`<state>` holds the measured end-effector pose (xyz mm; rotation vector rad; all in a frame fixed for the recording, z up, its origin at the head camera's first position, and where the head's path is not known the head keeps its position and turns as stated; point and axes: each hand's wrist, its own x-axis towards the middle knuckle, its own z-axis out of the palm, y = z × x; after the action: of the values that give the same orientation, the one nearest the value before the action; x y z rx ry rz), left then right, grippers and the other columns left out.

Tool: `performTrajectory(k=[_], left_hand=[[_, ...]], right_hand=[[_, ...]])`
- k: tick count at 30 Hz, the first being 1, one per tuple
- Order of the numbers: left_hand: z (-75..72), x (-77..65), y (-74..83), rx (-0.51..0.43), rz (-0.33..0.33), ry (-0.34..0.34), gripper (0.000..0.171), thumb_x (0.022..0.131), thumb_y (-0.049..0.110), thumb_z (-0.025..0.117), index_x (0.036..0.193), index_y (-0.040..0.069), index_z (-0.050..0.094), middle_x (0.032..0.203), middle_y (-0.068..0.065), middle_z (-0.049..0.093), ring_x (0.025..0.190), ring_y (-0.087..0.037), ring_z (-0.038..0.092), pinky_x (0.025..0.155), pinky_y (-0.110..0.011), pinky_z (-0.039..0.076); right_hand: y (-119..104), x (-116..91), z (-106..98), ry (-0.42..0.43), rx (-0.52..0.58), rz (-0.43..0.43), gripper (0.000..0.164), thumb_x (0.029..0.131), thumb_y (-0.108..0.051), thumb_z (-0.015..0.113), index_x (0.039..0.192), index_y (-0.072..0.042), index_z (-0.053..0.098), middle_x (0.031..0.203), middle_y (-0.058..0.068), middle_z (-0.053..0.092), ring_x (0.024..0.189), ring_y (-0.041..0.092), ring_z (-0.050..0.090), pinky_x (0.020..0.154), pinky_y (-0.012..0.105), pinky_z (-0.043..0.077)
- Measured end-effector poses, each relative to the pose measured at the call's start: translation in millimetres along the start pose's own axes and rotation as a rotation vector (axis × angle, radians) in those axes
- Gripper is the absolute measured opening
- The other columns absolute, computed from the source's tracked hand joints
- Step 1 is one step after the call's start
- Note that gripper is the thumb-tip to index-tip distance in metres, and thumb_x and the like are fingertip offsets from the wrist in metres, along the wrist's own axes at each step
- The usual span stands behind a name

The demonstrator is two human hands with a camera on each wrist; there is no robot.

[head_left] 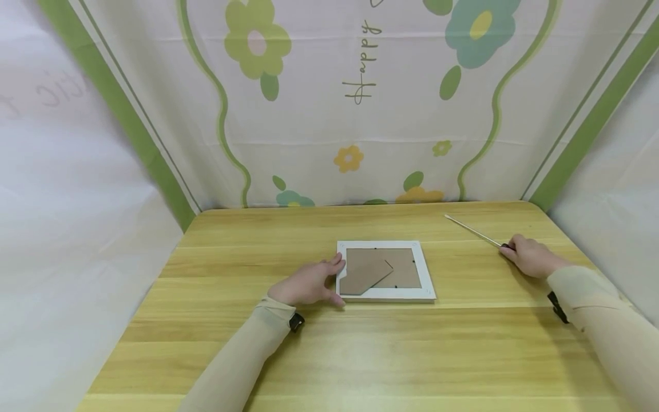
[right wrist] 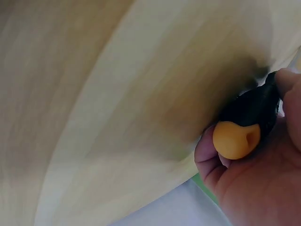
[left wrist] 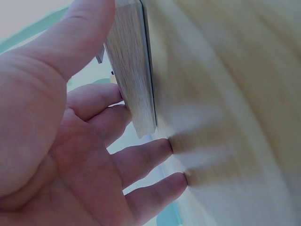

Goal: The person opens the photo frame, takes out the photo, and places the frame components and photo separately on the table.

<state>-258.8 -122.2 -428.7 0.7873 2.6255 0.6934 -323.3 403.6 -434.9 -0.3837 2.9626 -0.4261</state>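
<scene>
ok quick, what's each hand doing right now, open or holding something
Left hand: open, touching the picture frame at its left end.
Right hand: closed, holding the screwdriver.

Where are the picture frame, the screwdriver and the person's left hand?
Picture frame (head_left: 383, 271): head view, on its brown back.
Screwdriver (right wrist: 249, 109): right wrist view, on the black part of its handle.
Left hand (head_left: 309, 282): head view, on the back of the hand.
</scene>
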Motion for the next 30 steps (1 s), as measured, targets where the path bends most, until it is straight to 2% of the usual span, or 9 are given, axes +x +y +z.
performTrajectory(k=[5,9,14,18,21,23,26,30], left_hand=[[0.1,-1.5,2.2,-0.001,-0.001,-0.001,0.099,0.079,0.040,0.081,0.156,0.010,0.027,0.161,-0.005,0.018,0.144,-0.036,0.027,0.115,-0.043,0.026],[-0.1,-3.4,3.8,-0.005,-0.002,-0.001,0.099,0.079,0.039,0.081,0.156,0.009,0.026,0.161,-0.006,0.017,0.144,-0.035,0.026,0.116,-0.043,0.026],[-0.1,-3.1,4.1,0.000,0.007,0.004,0.099,0.079,0.039,0.081,0.156,0.009,0.027,0.161,-0.007,0.018,0.144,-0.035,0.026,0.115,-0.043,0.026],[0.3,-2.7,5.6,0.004,0.009,0.006,0.098,0.079,0.039,0.082,0.156,0.009,0.028,0.161,-0.008,0.019,0.144,-0.034,0.026,0.115,-0.044,0.027],[0.2,-2.9,6.8,-0.002,0.010,0.004,0.098,0.080,0.038,0.082,0.156,0.009,0.027,0.161,-0.008,0.019,0.144,-0.034,0.026,0.115,-0.044,0.027],[-0.1,-3.4,7.4,-0.011,0.009,0.004,0.098,0.080,0.037,0.082,0.156,0.008,0.027,0.161,-0.008,0.018,0.144,-0.035,0.025,0.115,-0.044,0.026],[-0.4,-3.9,7.3,-0.023,0.010,0.007,0.098,0.080,0.036,0.082,0.156,0.007,0.027,0.161,-0.008,0.018,0.145,-0.035,0.024,0.116,-0.045,0.025],[-0.1,-4.6,7.2,-0.041,0.010,0.012,0.098,0.080,0.035,0.082,0.156,0.007,0.028,0.161,-0.009,0.018,0.145,-0.035,0.023,0.116,-0.046,0.025]], right_hand=[[0.6,-1.4,-3.6,-0.013,0.002,0.018,0.050,0.106,-0.034,0.046,0.112,0.016,0.047,0.098,0.033,0.058,0.088,0.046,0.058,0.073,0.058,0.044],[0.3,-1.6,-7.6,-0.040,-0.006,0.028,0.055,0.105,-0.038,0.047,0.117,0.016,0.046,0.103,0.037,0.056,0.093,0.053,0.057,0.076,0.061,0.044],[-3.8,-4.6,-12.6,-0.057,-0.035,0.043,0.062,0.104,-0.042,0.047,0.122,0.016,0.045,0.111,0.046,0.048,0.105,0.064,0.045,0.083,0.067,0.039],[-10.0,-5.8,-15.4,-0.025,-0.056,0.052,0.067,0.103,-0.047,0.047,0.130,0.014,0.044,0.123,0.049,0.040,0.111,0.068,0.034,0.085,0.075,0.032],[-20.9,-1.6,-19.9,0.020,-0.061,0.034,0.064,0.103,-0.046,0.047,0.134,0.011,0.045,0.122,0.045,0.043,0.109,0.062,0.040,0.083,0.073,0.035],[-33.0,2.9,-24.3,0.049,-0.047,0.007,0.059,0.104,-0.042,0.047,0.133,0.010,0.047,0.117,0.039,0.050,0.105,0.054,0.048,0.081,0.068,0.040],[-54.9,9.5,-31.0,0.078,0.014,-0.045,0.052,0.105,-0.034,0.048,0.132,0.010,0.050,0.109,0.030,0.057,0.097,0.041,0.056,0.079,0.058,0.044],[-84.9,15.0,-33.6,0.103,0.078,-0.102,0.036,0.105,-0.020,0.048,0.128,0.007,0.058,0.109,0.025,0.062,0.096,0.035,0.060,0.077,0.051,0.048]])
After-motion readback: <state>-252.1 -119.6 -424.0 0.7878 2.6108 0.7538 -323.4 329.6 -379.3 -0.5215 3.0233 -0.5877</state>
